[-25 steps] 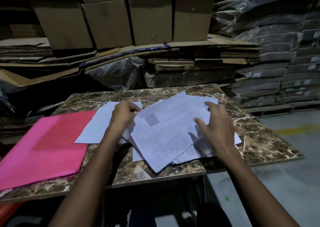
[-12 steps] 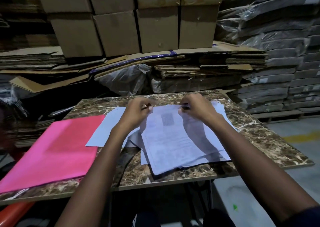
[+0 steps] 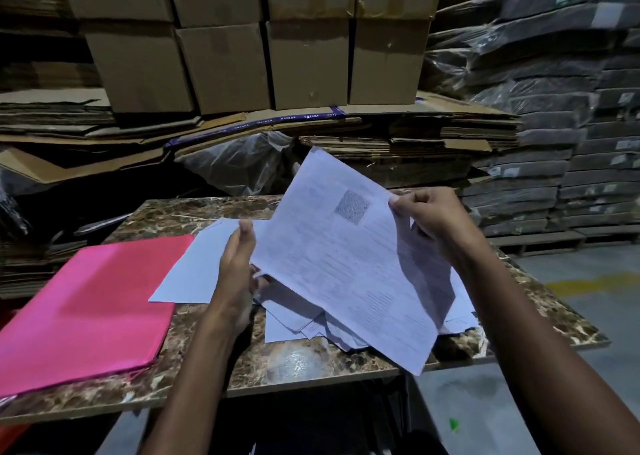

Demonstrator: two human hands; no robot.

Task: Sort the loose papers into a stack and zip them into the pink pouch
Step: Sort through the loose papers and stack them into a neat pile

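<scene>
Loose papers: white printed sheets; one lifted sheet [image 3: 349,264] with a blurred square code near its top is held tilted above the rest, its lower corner hanging past the near table edge.
Remaining heap [image 3: 304,323]: several sheets fanned and overlapping on the table under the lifted sheet, edges not aligned.
Separate sheet [image 3: 194,267]: lies flat to the left of the heap, between it and the pouch, partly behind the left hand.
Pink pouch [image 3: 86,309]: flat on the left part of the table, just beside the separate sheet, untouched; its zip cannot be made out.
Table [image 3: 311,361]: brown marbled top, carrying papers and pouch.
Progress: early, as judged. No squared stack exists yet; gathering appears only begun. Left to do: collect every sheet, align the edges, open the pouch, insert the stack, zip it.
Right hand [image 3: 433,219]: raised above the table, pinching the upper right edge of the lifted sheet between thumb and fingers.
Left hand [image 3: 237,264]: raised at the sheet's left edge, fingers straight and pointing up; whether it grips the edge or merely rests against it cannot be told, since the image is blurred there.
Forearms: both bare, reaching forward from the near edge.
Surroundings: stacked cardboard boxes [image 3: 263,38], flattened cardboard and wrapped bundles behind the table.
</scene>
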